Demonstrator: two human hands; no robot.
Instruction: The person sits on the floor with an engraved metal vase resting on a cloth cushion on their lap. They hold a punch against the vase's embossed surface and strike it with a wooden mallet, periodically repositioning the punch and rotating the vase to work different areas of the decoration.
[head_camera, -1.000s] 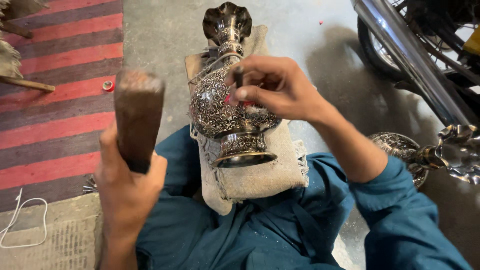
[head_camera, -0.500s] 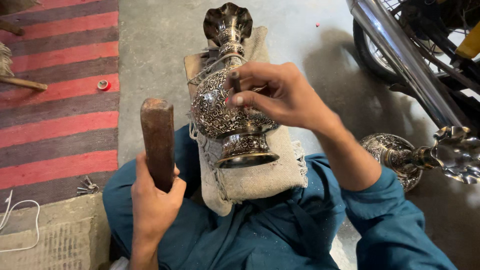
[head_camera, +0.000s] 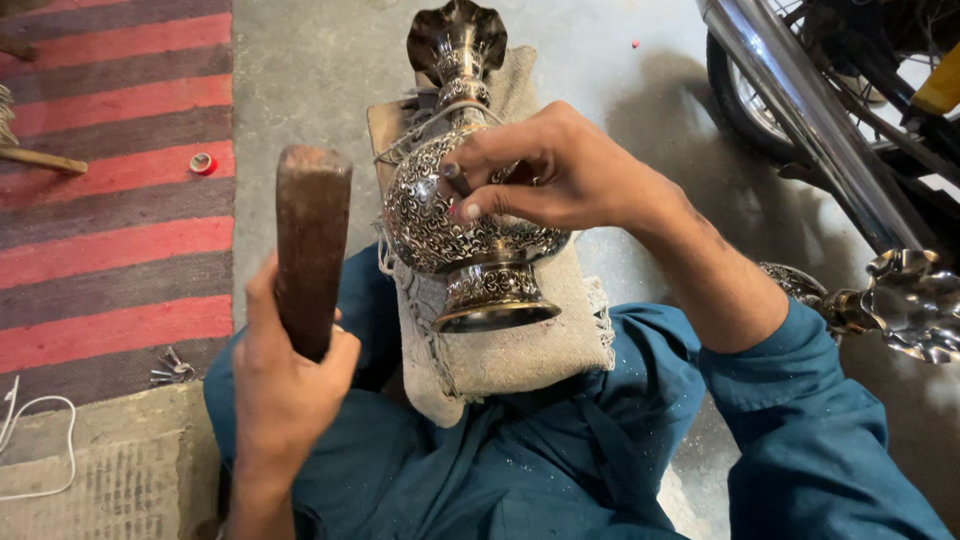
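Note:
An engraved metal vase (head_camera: 455, 215) with a fluted mouth lies on its side on a burlap pad (head_camera: 520, 350) across my lap. My right hand (head_camera: 545, 175) rests on the vase's belly and pinches a small chisel-like tool (head_camera: 455, 180) against the metal. Left of the vase, my left hand (head_camera: 285, 375) is raised and grips a brown wooden mallet block (head_camera: 312, 245), held upright and apart from the vase.
A red and grey striped rug (head_camera: 110, 200) lies on the left with a small tape roll (head_camera: 203, 162) and a bunch of keys (head_camera: 170, 368). A motorcycle exhaust (head_camera: 810, 110) and wheel stand at the right. A second metal vase (head_camera: 900, 300) lies by my right elbow.
My left hand with the wooden mallet has shifted right and nearer the vase, then risen slightly. My right hand stays on the vase with the small tool.

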